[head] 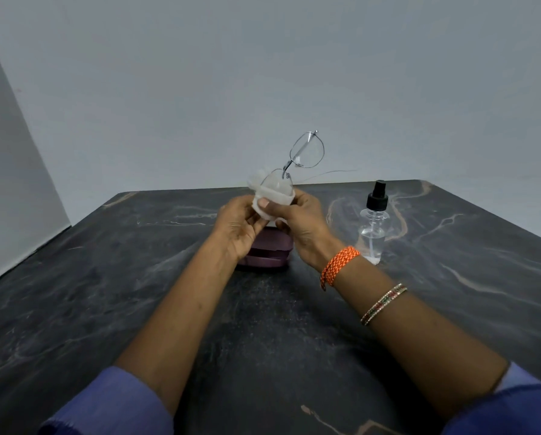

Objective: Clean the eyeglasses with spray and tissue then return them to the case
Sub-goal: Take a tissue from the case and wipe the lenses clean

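Both my forearms reach forward toward twelve o'clock, bare below rolled blue sleeves, and meet at centre. My left hand point(237, 226) is raised with the palm turned toward three o'clock, fingers curled inward, thumb tip pressing forward. My right hand point(300, 226) faces it at close quarters, palm toward nine o'clock, its grip pinched closed between thumb and fingers. The two hands are touching at the fingertips.

Blue sleeves point(112, 400), orange wrist thread point(340, 265), beaded bangle point(384, 304).
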